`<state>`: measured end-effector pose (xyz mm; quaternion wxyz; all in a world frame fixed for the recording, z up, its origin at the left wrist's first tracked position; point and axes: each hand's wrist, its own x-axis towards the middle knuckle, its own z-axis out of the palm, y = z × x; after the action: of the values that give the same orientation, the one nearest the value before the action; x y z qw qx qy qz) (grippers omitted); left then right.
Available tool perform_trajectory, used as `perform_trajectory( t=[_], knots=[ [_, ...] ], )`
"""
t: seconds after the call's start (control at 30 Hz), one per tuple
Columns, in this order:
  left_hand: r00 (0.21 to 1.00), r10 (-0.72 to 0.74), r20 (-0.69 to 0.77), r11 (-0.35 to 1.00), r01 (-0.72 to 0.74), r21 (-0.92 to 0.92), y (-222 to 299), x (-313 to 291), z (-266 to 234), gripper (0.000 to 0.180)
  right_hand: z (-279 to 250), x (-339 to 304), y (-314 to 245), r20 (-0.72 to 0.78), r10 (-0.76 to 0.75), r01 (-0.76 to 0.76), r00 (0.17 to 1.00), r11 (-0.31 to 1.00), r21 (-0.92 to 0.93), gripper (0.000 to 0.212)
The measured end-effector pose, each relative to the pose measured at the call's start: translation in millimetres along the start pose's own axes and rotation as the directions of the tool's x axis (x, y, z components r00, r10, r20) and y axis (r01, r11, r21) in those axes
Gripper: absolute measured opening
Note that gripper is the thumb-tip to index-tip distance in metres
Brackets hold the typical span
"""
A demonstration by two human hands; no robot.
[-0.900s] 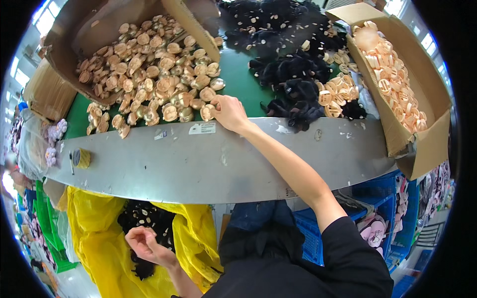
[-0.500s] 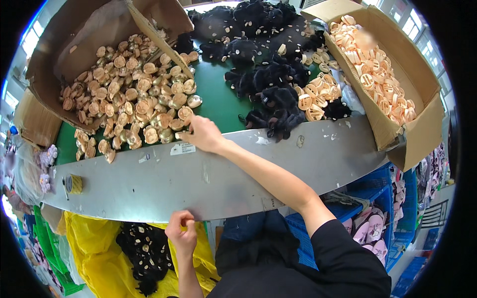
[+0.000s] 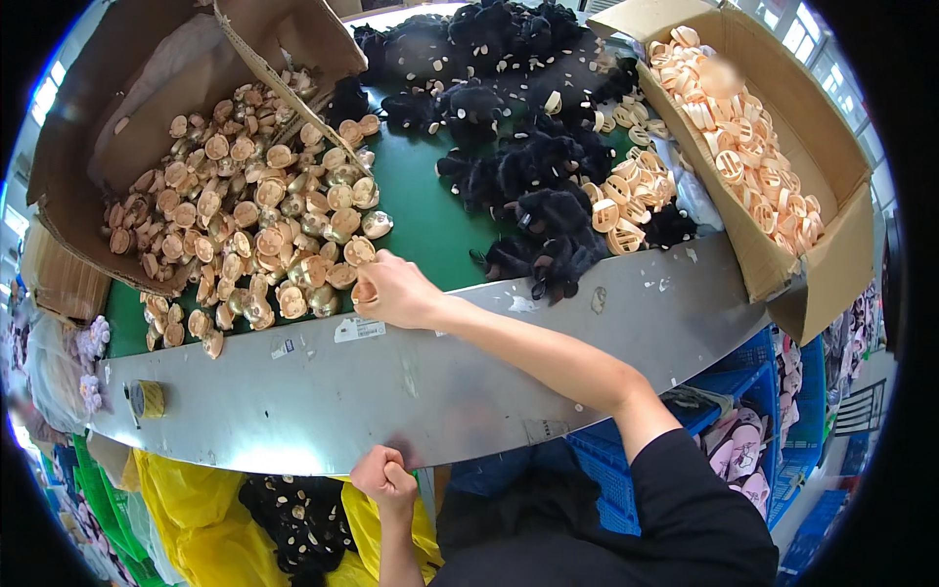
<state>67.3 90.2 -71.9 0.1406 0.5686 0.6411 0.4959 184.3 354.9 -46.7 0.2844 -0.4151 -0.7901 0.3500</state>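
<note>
My right hand point(image 3: 399, 292) is closed at the near edge of a heap of gold plastic half-shells point(image 3: 240, 230), its fingers and thumb pinching one half-shell point(image 3: 365, 291). The shells are rounded and shiny outside, peach-coloured inside, and spill from a tilted cardboard box point(image 3: 73, 210) onto the green tabletop point(image 3: 416, 220). My left hand point(image 3: 383, 476) is closed in a fist by the near edge of the grey metal strip point(image 3: 469, 391). Its curled fingers hide whatever it may hold.
Black plush pieces point(image 3: 548, 210) are piled mid-table. Peach plastic rings point(image 3: 626, 201) lie beside them, and more fill the right cardboard box point(image 3: 831, 249). A tape roll point(image 3: 148, 398) stands on the strip. Below are a yellow bag point(image 3: 201, 509) with black plush and blue crates point(image 3: 602, 470).
My right hand has closed around a half-shell at the heap's edge. My left hand has shifted slightly right and down in the picture, its fingers curled tighter. The whole view has shifted a little.
</note>
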Motion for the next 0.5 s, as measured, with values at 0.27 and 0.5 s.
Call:
perform_trajectory(
  t=[0.27,0.5],
  knots=[
    [0.986,0.127,-0.111,0.975,-0.103,0.199,-6,4,7,0.024,-139,75,35,-0.438,-0.228,0.156,0.869,0.969,-0.194,0.025],
    [0.965,0.234,-0.116,0.939,-0.194,0.283,-17,2,11,0.041,-216,184,154,-0.529,-0.119,-0.28,0.84,0.74,-0.612,0.028]
  ],
)
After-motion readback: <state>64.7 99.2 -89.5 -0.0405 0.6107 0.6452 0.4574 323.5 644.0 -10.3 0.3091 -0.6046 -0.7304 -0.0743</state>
